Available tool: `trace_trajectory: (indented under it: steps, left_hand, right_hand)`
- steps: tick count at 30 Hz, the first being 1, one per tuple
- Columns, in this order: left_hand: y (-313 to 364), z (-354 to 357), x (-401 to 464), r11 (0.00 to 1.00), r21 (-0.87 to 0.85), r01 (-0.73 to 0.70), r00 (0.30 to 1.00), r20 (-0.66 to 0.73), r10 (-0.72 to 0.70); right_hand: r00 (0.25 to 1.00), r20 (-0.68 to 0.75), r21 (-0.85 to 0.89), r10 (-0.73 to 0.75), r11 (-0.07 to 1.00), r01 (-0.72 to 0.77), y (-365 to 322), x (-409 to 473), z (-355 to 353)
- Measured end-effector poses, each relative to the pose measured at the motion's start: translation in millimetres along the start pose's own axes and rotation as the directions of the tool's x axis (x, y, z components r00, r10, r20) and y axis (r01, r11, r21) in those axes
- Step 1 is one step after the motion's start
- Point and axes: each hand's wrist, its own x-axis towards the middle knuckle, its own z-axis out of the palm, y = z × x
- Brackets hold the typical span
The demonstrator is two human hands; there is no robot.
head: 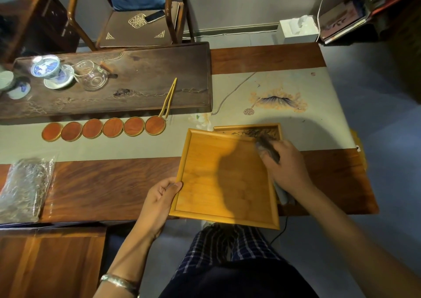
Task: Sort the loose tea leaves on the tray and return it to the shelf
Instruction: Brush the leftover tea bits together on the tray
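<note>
tray (200,183): square, smooth yellow wood, raised rim.

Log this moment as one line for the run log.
left hand: grips square yellow wooden tray edge | right hand: holds blurred dark brush | loose tea leaves: second tray's far corner

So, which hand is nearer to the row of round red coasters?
Left. The left hand grips the tray's near left edge, below the coasters; the right hand is farther right.

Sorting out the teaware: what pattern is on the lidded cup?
Blue-and-white painted pattern on the lidded cup, seen in the head view.
</note>
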Motion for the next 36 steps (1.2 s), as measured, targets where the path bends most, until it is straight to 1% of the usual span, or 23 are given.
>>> trace_trajectory:
  steps: [2, 3, 5, 6, 7, 10, 12, 14, 16, 18, 21, 23, 25, 29, 31, 32, 34, 36]
  left_hand:
    - [1, -1, 1, 1.000, 0.018, 0.002, 1.000, -0.005, -0.002]
    - [1, -1, 1, 0.999, 0.031, 0.006, 1.000, -0.003, -0.006]
    - [2, 0, 1, 0.999, 0.052, 0.015, 1.000, 0.012, -0.015]
    - [2, 1, 1, 0.998, 0.060, 0.016, 1.000, 0.020, -0.018]
    - [2, 1, 0, 0.998, 0.066, 0.017, 1.000, 0.023, -0.018]
    - [3, 1, -2, 0.997, 0.080, 0.005, 1.000, 0.017, -0.007]
    - [4, -1, -3, 0.998, 0.066, 0.001, 1.000, 0.007, -0.002]
    - [6, -2, -3, 0.998, 0.056, -0.001, 1.000, 0.001, 0.001]
    - [8, -4, -4, 0.999, 0.049, 0.010, 1.000, 0.008, -0.010]
    - [10, -4, -4, 0.999, 0.021, 0.035, 0.999, 0.010, -0.036]
    - [13, -5, -5, 0.996, -0.038, 0.087, 0.996, -0.003, -0.087]
    - [16, -5, -4, 0.989, -0.084, 0.126, 0.992, -0.001, -0.126]
    - [19, -4, -2, 0.981, -0.116, 0.155, 0.988, 0.005, -0.156]
    - [23, 2, -2, 0.965, -0.181, 0.189, 0.982, 0.020, -0.188]
    - [23, 5, -2, 0.963, -0.191, 0.190, 0.981, 0.010, -0.192]
    - [22, 5, -2, 0.967, -0.179, 0.179, 0.983, 0.004, -0.181]
    - [20, 4, -1, 0.977, -0.138, 0.161, 0.987, -0.007, -0.163]
    - [20, 2, 0, 0.981, -0.117, 0.156, 0.987, -0.010, -0.158]
  right_hand:
    - [0.991, 0.087, 0.048, -0.097, 0.995, 0.093, -12, -17, 3]
    - [0.982, 0.145, 0.060, -0.122, 0.992, 0.114, -18, -23, 6]
    - [0.967, 0.232, 0.045, -0.107, 0.994, 0.100, -22, -26, 15]
    - [0.965, 0.249, 0.009, -0.082, 0.997, 0.082, -21, -24, 18]
    - [0.969, 0.241, -0.038, -0.055, 0.997, 0.066, -18, -21, 21]
    - [0.989, 0.145, -0.172, 0.029, 0.985, -0.004, -7, -6, 22]
    - [0.989, 0.119, -0.172, 0.091, 0.983, -0.070, 2, 4, 20]
    - [0.981, 0.128, -0.158, 0.143, 0.980, -0.122, 11, 14, 16]
    - [0.979, 0.130, -0.158, 0.159, 0.978, -0.137, 18, 21, 12]
    - [0.986, 0.105, -0.108, 0.132, 0.987, -0.121, 18, 23, 5]
    - [0.993, 0.070, 0.021, 0.097, 0.995, -0.098, 13, 18, -7]
    - [0.990, 0.112, 0.127, 0.086, 0.987, -0.100, 7, 8, -17]
    - [0.984, 0.169, 0.196, 0.058, 0.976, -0.091, 1, -4, -26]
    - [0.972, 0.233, 0.228, 0.023, 0.971, -0.077, -11, -23, -49]
    - [0.940, 0.340, 0.214, -0.013, 0.975, -0.063, -14, -28, -63]
    - [0.905, 0.422, 0.211, -0.055, 0.977, -0.039, -16, -31, -69]
    - [0.805, 0.579, 0.198, -0.125, 0.980, 0.010, -22, -38, -78]
    - [0.724, 0.675, 0.148, -0.142, 0.987, 0.055, -26, -44, -78]
